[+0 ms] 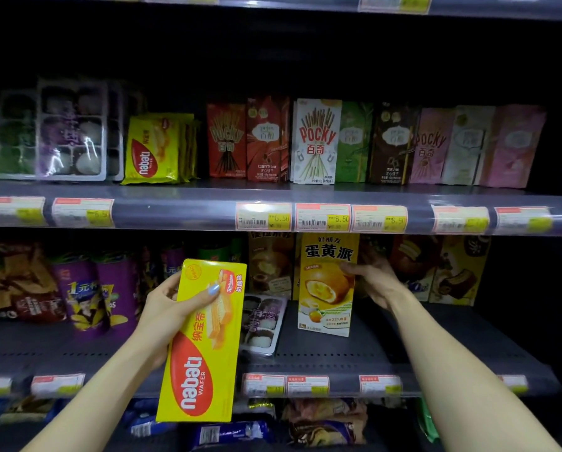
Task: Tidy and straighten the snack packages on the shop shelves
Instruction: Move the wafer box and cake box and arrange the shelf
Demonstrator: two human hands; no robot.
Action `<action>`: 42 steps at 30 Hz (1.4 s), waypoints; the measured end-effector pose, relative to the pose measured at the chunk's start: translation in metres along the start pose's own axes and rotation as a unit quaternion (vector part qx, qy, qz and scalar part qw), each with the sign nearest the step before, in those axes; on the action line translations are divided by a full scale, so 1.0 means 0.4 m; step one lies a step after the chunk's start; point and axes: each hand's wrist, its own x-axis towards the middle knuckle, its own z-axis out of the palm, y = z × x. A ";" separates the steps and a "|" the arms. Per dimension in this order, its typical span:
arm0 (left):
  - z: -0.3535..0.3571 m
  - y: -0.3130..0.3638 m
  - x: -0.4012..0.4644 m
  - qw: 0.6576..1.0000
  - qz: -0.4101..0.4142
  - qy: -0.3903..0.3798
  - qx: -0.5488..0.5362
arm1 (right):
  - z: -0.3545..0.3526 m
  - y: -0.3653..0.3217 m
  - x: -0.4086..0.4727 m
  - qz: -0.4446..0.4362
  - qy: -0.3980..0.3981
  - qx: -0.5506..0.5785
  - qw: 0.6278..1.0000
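My left hand point(172, 305) grips a yellow Nabati wafer box point(204, 347), held upright in front of the lower shelf point(338, 360). My right hand point(374, 278) holds the right side of a yellow egg-yolk pie box point(327, 288), thumb on its front; the box stands upright on the lower shelf. A clear mochi tray point(261, 321) lies tilted on that shelf between the two boxes. More Nabati packs point(152, 151) stand on the upper shelf point(175, 207).
A row of Pocky boxes point(315, 141) fills the upper shelf's middle and right. Clear mochi trays point(67, 132) stand at its left. Purple chip bags point(90, 291) sit at the lower left, cake boxes point(452, 272) at the lower right. Price labels line the shelf edges.
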 end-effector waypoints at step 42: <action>-0.064 0.050 0.049 0.996 -0.047 0.055 -0.043 | 0.322 0.150 -0.141 0.214 -0.001 -0.317 0.924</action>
